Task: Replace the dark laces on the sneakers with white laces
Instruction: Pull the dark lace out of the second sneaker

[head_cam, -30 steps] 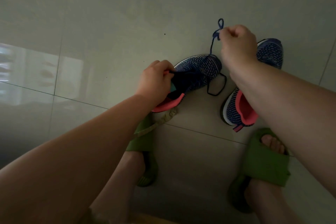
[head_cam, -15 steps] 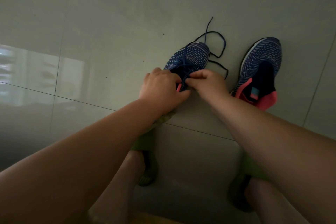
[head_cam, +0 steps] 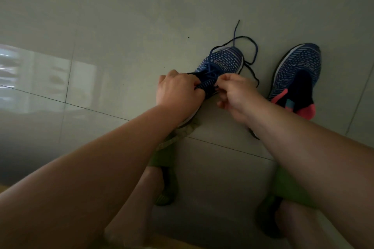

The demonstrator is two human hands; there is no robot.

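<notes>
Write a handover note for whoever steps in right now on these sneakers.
Left hand: gripping the near end of the left sneaker, holding it steady on the floor.
Right hand: fingers pinched at the lacing of that sneaker; it looks like they hold the dark lace, but the grip itself is hidden.
The lace's loose ends trail on the floor past the toe; part of it is threaded across the top.
Right sneaker stands beside it, with no lace showing.
Done: right sneaker appears unlaced.
Left: pull out the rest of the dark lace, then thread white laces into both. No white laces in view.
</notes>
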